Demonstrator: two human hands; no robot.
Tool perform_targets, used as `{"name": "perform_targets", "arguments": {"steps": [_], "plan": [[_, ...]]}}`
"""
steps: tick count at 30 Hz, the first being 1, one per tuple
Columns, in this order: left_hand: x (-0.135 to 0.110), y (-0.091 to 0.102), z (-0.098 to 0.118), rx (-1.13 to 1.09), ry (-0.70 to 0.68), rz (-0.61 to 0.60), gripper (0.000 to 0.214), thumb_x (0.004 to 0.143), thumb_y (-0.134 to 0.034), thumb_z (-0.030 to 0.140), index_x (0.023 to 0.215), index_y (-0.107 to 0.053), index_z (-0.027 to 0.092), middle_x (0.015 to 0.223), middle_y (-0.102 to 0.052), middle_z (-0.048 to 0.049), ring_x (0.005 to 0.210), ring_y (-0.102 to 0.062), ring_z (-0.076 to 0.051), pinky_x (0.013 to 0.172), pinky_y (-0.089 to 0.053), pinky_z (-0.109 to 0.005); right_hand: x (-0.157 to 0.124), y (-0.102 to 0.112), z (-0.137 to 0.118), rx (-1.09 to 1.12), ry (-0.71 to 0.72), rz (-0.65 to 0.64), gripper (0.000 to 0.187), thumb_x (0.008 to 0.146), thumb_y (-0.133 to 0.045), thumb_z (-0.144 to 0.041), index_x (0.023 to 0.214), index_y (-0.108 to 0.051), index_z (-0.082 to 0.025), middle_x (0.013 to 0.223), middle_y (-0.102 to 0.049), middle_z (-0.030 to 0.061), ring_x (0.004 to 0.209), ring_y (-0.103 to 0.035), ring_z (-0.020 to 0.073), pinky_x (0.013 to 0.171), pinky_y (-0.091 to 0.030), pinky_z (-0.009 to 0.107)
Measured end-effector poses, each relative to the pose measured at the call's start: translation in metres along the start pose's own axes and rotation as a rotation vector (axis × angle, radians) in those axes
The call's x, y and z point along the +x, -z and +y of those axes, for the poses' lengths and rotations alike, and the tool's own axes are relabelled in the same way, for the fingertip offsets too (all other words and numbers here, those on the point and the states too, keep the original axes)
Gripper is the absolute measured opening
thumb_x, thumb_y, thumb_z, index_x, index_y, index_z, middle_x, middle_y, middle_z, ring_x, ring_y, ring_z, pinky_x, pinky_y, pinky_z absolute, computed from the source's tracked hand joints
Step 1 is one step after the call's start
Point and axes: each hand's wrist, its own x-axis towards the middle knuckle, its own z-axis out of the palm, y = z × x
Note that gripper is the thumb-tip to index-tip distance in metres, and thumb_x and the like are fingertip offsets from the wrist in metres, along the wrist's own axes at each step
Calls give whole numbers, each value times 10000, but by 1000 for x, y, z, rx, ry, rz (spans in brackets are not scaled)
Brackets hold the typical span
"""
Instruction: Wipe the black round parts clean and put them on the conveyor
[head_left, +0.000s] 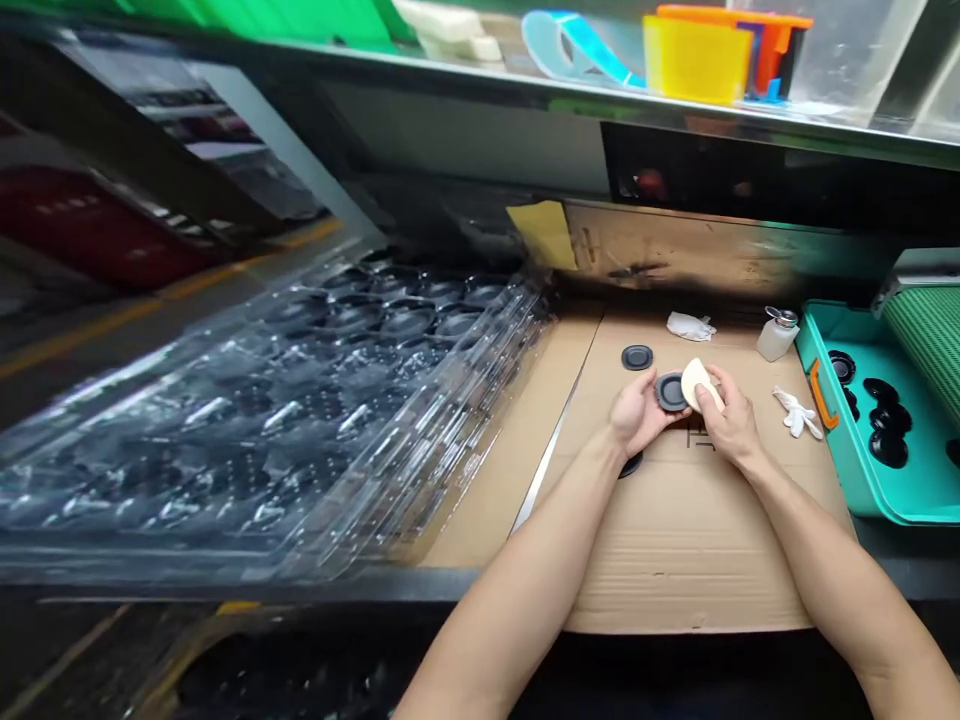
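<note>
My left hand (637, 412) is closed on the edge of a dark grey round disc (670, 391) with a raised inner ring. In my right hand (731, 415) is a cream-coloured flat pad (696, 383), pinched between thumb and fingers, its edge overlapping the disc's right side. Whether the pad touches the disc I cannot tell. Another black disc (637, 357) lies on the cardboard sheet (675, 560) just beyond my left hand. Part of one more black disc (631, 465) shows beneath my left wrist.
Stacked clear plastic trays (300, 400) with dark round parts fill the left. A teal bin (847, 455) with black parts stands right, by a green belt (930, 330). A pump bottle (778, 335), a white cloth (690, 326) and a white glove (797, 414) lie about. A shelf (480, 75) crosses above.
</note>
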Motion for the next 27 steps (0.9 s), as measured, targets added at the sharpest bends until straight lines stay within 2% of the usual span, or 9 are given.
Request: {"name": "perform_targets", "arguments": {"steps": [2, 4, 8, 11, 15, 19, 24, 27], "plan": [[-1, 2, 2, -30, 5, -6, 406, 1063, -382, 282, 1055, -745, 101, 1041, -777, -157, 911, -741, -251, 835, -603, -406, -5, -5, -5, -37, 30, -82, 579, 1009, -454, -554, 1474, -544, -221, 1037, -764, 53, 904, -719, 208, 837, -548, 303], [-1, 5, 4, -24, -1, -19, 327, 1039, -452, 235, 1061, -753, 110, 1005, -777, -132, 879, -731, -229, 867, -597, -412, -3, -7, -7, -106, 41, -92, 576, 1013, -461, -572, 1485, -548, -252, 1017, -770, 39, 872, -724, 209, 824, -546, 304], [1, 11, 2, 42, -3, -77, 218, 1018, -574, 264, 1030, -747, 132, 887, -750, -88, 773, -701, -190, 724, -594, -345, 6, -8, -8, -211, -14, 6, 592, 1038, -409, -569, 1523, -526, -252, 1153, -775, 64, 988, -739, 231, 896, -551, 322], [3, 8, 1, 26, 4, -43, 316, 1039, -558, 382, 984, -745, 134, 832, -737, -77, 720, -688, -176, 647, -570, -293, 2, -12, -14, -260, -45, 15, 601, 1054, -370, -564, 1550, -507, -253, 1196, -772, 78, 1030, -742, 249, 916, -556, 335], [3, -3, 0, -67, -11, 59, 449, 1064, -475, 477, 986, -747, 128, 922, -776, -116, 850, -739, -213, 830, -603, -331, -8, -17, -24, -419, -59, -100, 609, 1050, -425, -562, 1601, -451, -305, 1065, -801, 72, 925, -761, 266, 868, -568, 346], [2, -7, -4, -94, 49, 61, 458, 1090, -393, 439, 1059, -737, 138, 1019, -792, -129, 1027, -748, -263, 987, -580, -419, -5, -21, -32, -507, -123, -39, 622, 1092, -322, -542, 1658, -342, -283, 1074, -796, 104, 956, -761, 277, 869, -561, 354], [4, -4, -7, -119, 106, 75, 479, 1091, -352, 433, 1163, -705, 117, 1085, -781, -165, 1068, -747, -284, 1027, -567, -462, -4, -26, -39, -608, -159, -193, 636, 1085, -354, -562, 1664, -323, -301, 1046, -790, 117, 947, -765, 293, 871, -564, 391], [5, -4, -8, -125, 67, 103, 444, 1101, -335, 389, 1174, -690, 133, 1074, -787, -138, 1041, -752, -256, 1024, -570, -451, -1, -27, -39, -580, -223, -121, 636, 1091, -300, -569, 1667, -314, -300, 1102, -782, 131, 1005, -756, 306, 886, -564, 407]]}}
